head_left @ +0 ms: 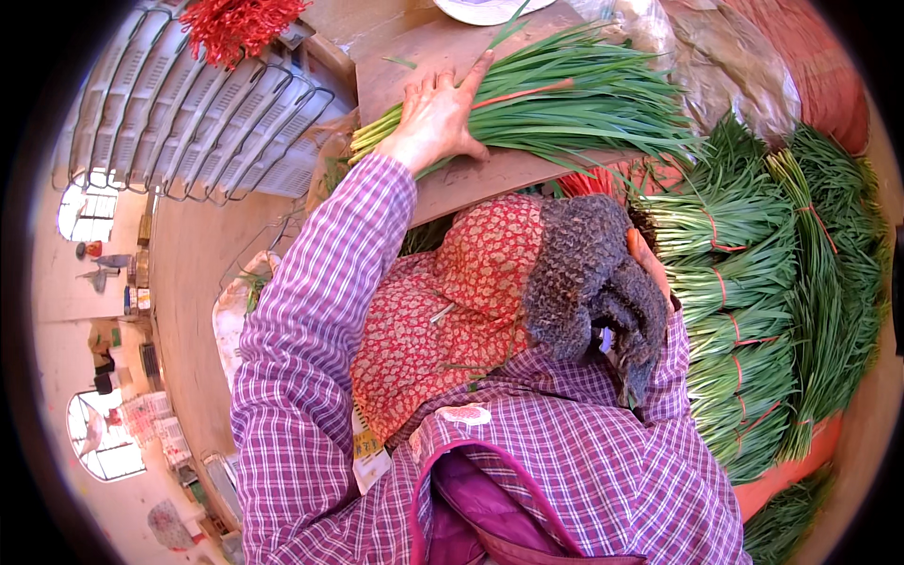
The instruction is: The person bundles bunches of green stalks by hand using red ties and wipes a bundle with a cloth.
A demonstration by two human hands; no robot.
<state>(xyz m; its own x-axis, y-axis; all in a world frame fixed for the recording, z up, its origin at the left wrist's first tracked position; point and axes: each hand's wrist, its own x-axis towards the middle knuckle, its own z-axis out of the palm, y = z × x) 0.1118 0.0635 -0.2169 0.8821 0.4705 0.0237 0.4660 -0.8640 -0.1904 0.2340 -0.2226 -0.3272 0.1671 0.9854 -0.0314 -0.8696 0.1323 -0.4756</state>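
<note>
Left hand (438,118) lies spread on the green bundle (593,99) on the table (452,195), near its left edge; right hand (648,264), I cannot tell its grip; the step seems steadying; next needs even grasp.

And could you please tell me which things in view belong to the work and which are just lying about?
In the work:
leafy green bundle under the left hand
brown board beneath
banded bundles at right
probably the red strips

Apparently lying about:
wire-handled pale stack
plastic sheet
</note>
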